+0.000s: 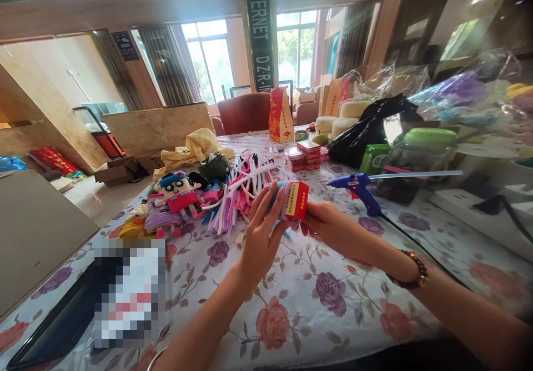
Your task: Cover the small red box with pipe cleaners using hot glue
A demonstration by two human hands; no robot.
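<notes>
A small red box with a yellow printed side is held up over the middle of the table, partly wrapped in lilac and light-blue fuzzy stems. My left hand grips its wrapped left part, fingers laid over the top. At the lower right end, my right hand pinches the box; some of its fingertips are hidden. Just beyond my left hand lies a pile of pink, white, lilac and black pipe cleaners. A blue glue gun with a long clear glue stick rests to the right of my right hand.
Fuzzy handmade dolls are heaped at left, behind a dark tablet-like object. Red boxes are stacked farther back near a paper bag. On the right are a black plastic bag, a green-lidded jar and a power strip.
</notes>
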